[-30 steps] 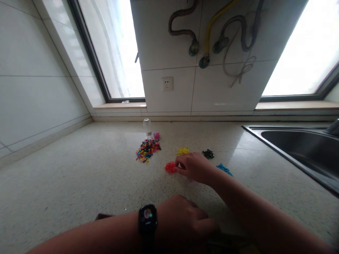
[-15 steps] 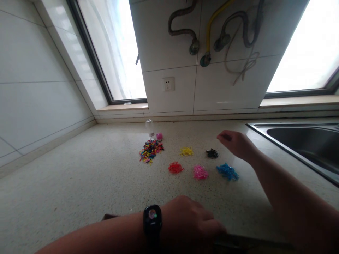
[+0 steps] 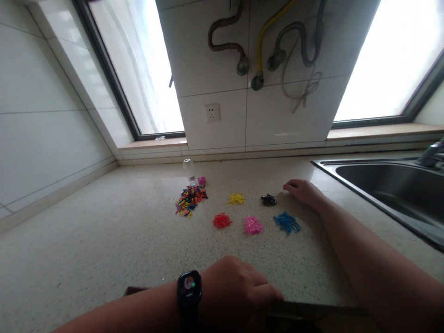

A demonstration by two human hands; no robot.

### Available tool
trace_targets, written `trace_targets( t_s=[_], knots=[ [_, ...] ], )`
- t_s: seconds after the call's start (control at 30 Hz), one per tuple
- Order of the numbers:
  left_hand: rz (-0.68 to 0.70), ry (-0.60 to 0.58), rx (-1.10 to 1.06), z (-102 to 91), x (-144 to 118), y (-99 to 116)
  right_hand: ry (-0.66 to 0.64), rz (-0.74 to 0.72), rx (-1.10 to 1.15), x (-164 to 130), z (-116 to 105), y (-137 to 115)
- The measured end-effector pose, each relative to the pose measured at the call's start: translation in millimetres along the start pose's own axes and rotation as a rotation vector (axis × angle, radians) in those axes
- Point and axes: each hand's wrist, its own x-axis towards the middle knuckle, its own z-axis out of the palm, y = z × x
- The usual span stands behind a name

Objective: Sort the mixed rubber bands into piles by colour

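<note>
Speckled stone forms the countertop (image 3: 86,240), on which small coloured clips are laid out in separate heaps. The right hand (image 3: 304,190) is rested palm-down on the surface, fingers loosely extended toward the left and nothing held in them. The black heap (image 3: 268,200) lies just beside those fingertips, to their left and slightly nearer the person; no contact can be confirmed. The blue heap (image 3: 286,222) is placed near the right wrist, on the near side. The pink heap (image 3: 253,225), the red heap (image 3: 222,220) and the yellow heap (image 3: 236,199) are spaced further left, apart from one another. The mixed pile (image 3: 190,200) of unsorted clips is located furthest left, well apart from the right hand; its long axis runs from near-left to far-right. A small clear bottle (image 3: 188,167) and a pink cap (image 3: 201,180) stand just behind that pile.

The left hand (image 3: 239,291), with a black watch (image 3: 189,289) on the wrist, is curled over the near edge of the counter; whether anything is gripped cannot be told. It is nearer to the red and pink heaps than to the mixed pile. Between the right hand and the mixed pile, the black and yellow heaps lie in the direct line. A steel sink (image 3: 381,185) is set to the right.
</note>
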Motion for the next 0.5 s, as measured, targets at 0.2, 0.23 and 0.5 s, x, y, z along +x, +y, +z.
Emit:
trace_targets(
  t_s=[0.2,0.23,0.5],
  knots=[
    [-0.013,-0.069,-0.132,-14.4,1,-5,-0.022,-0.002,0.018,2,0,2],
    [-0.013,-0.078,-0.158,-19.5,1,-8,-0.03,0.001,0.017,2,0,2],
    [-0.332,0.112,-0.081,-55.2,-12,-76,-0.067,-0.004,0.027,3,0,3]
  ],
)
